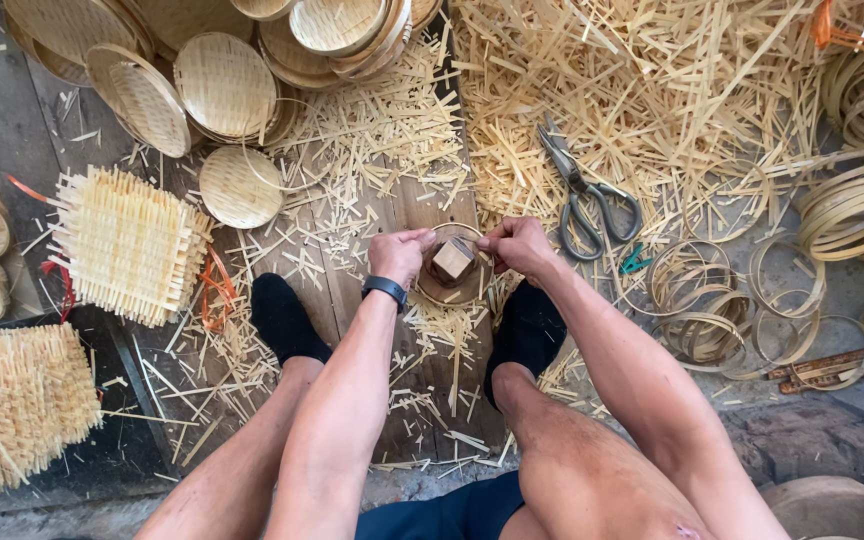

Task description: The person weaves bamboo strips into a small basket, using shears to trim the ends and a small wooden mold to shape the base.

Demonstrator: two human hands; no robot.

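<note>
Small round bamboo tray [455,290], lying on the wooden board [352,300] between the person's black-socked feet with a wooden block [452,258] weighting its centre, is pinched at its rim by the closed fingers of the left hand [399,253] and right hand [518,245], scissors [587,195] lying near among bamboo offcuts [652,100].

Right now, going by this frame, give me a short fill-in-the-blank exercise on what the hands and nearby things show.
1. Both hands, the left hand and the right hand, grip a round bamboo hoop with a small wooden ____ inside it.
2. The left wrist wears a black ____.
3. Grey ____ lie on the bamboo strips beyond the right hand.
4. The feet wear black ____.

Missing words: block; wristband; scissors; socks
</note>
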